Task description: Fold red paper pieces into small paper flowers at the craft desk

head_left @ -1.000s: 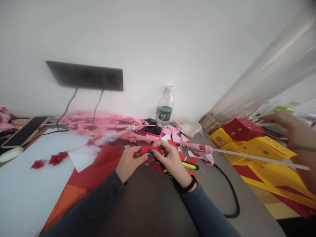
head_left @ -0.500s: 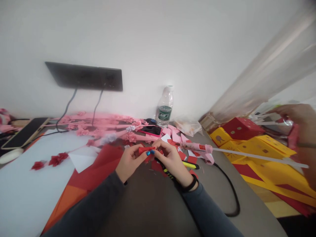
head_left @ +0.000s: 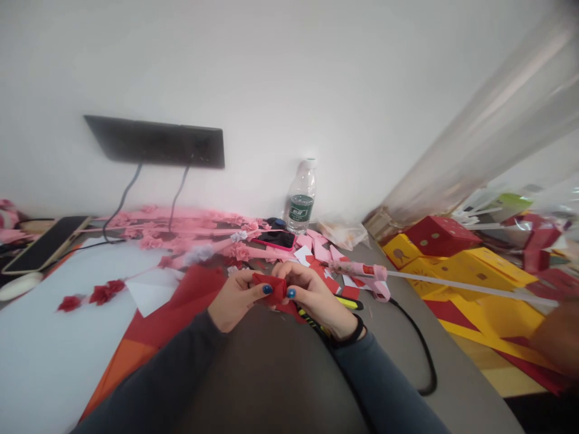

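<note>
The left hand (head_left: 233, 303) has its grip closed round one end of the folded red paper (head_left: 274, 289), thumb on the near face; the right hand (head_left: 323, 305) pinches the other edge between thumb and fingers. To shape it well, the left thumb should pin the layers while the right works along the edge with light, even pressure, so the paper neither slips nor tears. The piece sits between both grips, near the thumb tips, seemingly raised off the tabletop (head_left: 257, 374). Just beyond lie paper scraps (head_left: 319, 251), with a pink glue gun (head_left: 362, 271) to the right and red sheets (head_left: 169, 310) to the left.
</note>
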Tool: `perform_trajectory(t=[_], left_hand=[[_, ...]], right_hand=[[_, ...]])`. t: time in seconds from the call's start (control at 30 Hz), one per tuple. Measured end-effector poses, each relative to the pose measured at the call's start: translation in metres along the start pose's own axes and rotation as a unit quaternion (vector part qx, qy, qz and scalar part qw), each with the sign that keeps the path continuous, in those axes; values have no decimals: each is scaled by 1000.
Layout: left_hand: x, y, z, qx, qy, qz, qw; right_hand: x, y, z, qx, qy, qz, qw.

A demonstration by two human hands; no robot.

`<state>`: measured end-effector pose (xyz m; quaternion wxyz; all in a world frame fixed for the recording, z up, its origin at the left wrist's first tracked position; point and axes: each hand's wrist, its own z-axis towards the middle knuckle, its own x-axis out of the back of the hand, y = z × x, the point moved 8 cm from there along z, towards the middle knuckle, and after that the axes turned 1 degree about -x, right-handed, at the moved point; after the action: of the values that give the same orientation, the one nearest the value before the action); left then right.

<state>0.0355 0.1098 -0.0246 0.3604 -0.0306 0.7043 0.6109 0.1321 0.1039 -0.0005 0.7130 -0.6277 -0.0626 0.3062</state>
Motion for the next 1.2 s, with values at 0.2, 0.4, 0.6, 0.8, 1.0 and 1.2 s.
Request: perform_trajectory(t=[0.2,0.4,0.6,0.8,1.0,1.2], left_hand=[[-1,0,-1,0,-14,14,1000],[9,13,0,-41,39,129,990],[15,18,1,-61,99,177,977],[22,16,0,-97,118,110,982],[20,20,0,-114,106,156,975],[18,20,0,-115,82,208,968]], right_hand=[[-3,-2,0,3,-7,1,1000],[1,-10,0,37,29,-107,993],[16,-14,0,83,124,-203,968],[10,-16,-1,77,110,-194,972],[8,-14,-1,68,112,-174,976],[0,-14,-2,48,80,-224,970]])
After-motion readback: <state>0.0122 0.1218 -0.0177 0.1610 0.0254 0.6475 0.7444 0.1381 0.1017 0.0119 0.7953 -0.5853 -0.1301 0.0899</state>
